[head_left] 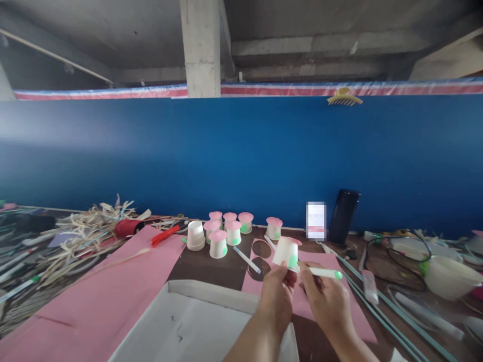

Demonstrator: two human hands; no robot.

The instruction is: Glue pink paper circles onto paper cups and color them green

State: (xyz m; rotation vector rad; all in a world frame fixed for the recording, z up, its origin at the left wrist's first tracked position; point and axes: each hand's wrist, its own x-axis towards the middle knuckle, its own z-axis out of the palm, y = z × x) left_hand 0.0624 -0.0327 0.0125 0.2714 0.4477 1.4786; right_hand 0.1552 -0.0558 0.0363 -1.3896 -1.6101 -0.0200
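Observation:
My left hand (278,290) is closed on a white paper cup (286,251), held tilted above the table, with a pink paper disc on its top and a green patch low on its side. In my right hand (327,300) is a white marker (319,272) with a green end pointing right; its other end meets the cup near the green patch. Beneath both hands lies a pink paper sheet (352,306) with round holes cut in it. Several cups with pink tops, such as one at the front (218,245), stand farther back, beside stacked plain white cups (195,235).
A white box lid (204,317) sits in front of me, beside a large pink sheet (151,259). Red scissors or a cutter (165,235) and a heap of paper strips (107,221) are left. Another marker (247,260), a black upright object (344,216) and a white bowl (451,276) also stand about.

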